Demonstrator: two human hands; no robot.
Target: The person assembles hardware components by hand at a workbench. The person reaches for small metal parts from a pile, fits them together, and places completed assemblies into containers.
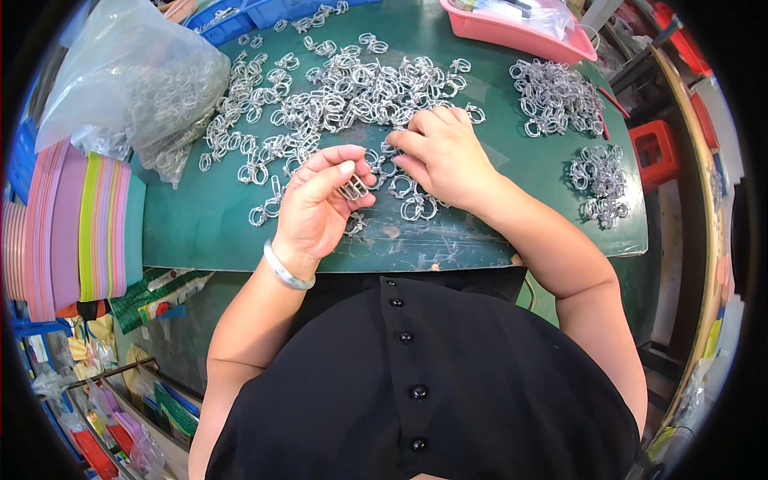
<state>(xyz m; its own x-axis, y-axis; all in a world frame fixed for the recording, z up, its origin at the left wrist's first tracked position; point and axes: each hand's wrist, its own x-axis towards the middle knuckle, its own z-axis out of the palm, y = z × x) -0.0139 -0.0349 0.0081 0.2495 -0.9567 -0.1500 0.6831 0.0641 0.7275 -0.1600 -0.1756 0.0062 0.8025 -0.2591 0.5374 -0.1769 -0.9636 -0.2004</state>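
Note:
My left hand (314, 198), with a pale bangle at the wrist, is raised above the near part of the green table. Between its thumb and fingers is a small silver metal slide buckle (353, 189) with crossbars. Just to the right, my right hand (450, 156) is bent over the near edge of a large heap of silver wire rings (352, 92). Its thumb and forefinger come together at the heap, and what they pinch is hidden or too small to make out. A few loose rings (418, 206) lie on the table below it.
Two smaller piles of metal pieces (556, 96) lie on the right of the green table (480, 240). A pink basket (520, 36) and blue bins (228, 22) stand along the back. At left are a filled clear plastic bag (172, 104) and striped webbing rolls (100, 224).

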